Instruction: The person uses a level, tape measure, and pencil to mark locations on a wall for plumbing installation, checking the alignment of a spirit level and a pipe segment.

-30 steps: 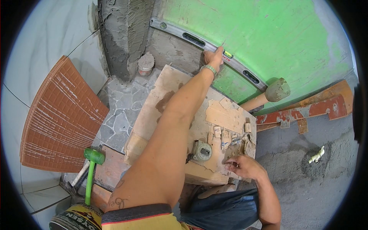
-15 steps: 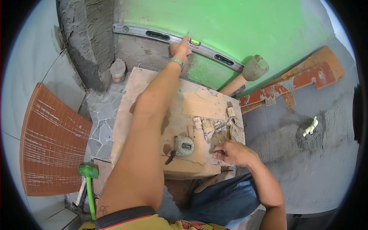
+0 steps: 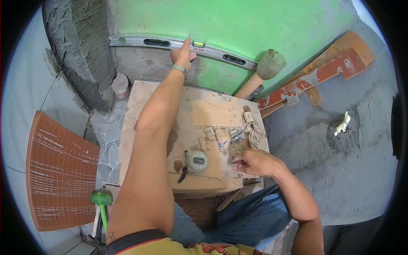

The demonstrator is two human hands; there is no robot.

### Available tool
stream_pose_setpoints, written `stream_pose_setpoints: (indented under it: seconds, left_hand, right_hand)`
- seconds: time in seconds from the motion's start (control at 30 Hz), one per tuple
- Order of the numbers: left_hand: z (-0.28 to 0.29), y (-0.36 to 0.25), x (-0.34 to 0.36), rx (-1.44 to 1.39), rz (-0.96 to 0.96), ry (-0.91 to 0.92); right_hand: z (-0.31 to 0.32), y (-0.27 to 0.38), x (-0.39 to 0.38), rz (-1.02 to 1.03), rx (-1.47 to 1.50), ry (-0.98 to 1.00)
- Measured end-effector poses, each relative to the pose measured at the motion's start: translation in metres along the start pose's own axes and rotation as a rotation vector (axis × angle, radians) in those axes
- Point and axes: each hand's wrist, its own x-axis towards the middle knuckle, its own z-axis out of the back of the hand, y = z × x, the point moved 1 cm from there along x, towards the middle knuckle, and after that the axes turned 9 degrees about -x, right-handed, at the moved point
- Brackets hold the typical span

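Observation:
A long grey spirit level (image 3: 212, 52) with a yellow-green vial lies against the green wall, slightly lower at its right end. My left hand (image 3: 182, 55) reaches far forward and grips it near the middle, index finger up over its face, thumb below. My right hand (image 3: 257, 162) hovers over the right front of a worn wooden tabletop (image 3: 142, 95); its fingers are loosely bent and apart, with nothing visible in them. Left of it sits a round tape measure (image 3: 197, 161) with a black strap. Crumpled paper packets (image 3: 223, 138) lie just beyond the right hand.
A mallet (image 3: 271, 64) stands head-up by the wall, beside stained reddish-brown boards (image 3: 314, 83). A pale tap (image 3: 342, 124) juts from the grey surface at right. At left are a brown ribbed panel (image 3: 61, 170), a green mallet (image 3: 101, 198) and a mortar-crusted pot (image 3: 120, 86).
The view has shifted, so most things sit further left in it. My left hand stays on the spirit level, and my right hand keeps about the same place over the tabletop.

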Motion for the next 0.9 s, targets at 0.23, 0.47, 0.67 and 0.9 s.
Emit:
stream_pose_setpoints:
  seconds: [0.23, 0.47, 0.67, 0.9]
  left_hand:
    - [-0.002, -0.006, -0.005, -0.009, -0.022, -0.002]
    - [-0.008, -0.003, -0.009, -0.045, -0.022, -0.023]
    - [-0.005, -0.006, -0.01, -0.043, -0.026, -0.032]
    - [-0.008, -0.001, -0.005, -0.039, -0.022, -0.029]
  right_hand:
    - [-0.003, -0.002, 0.004, 0.0, -0.005, -0.02]
    - [-0.01, -0.013, 0.005, 0.025, 0.01, -0.031]
    - [-0.009, -0.011, 0.007, 0.038, 0.018, -0.016]
    - [-0.006, -0.008, 0.006, 0.022, 0.067, -0.013]
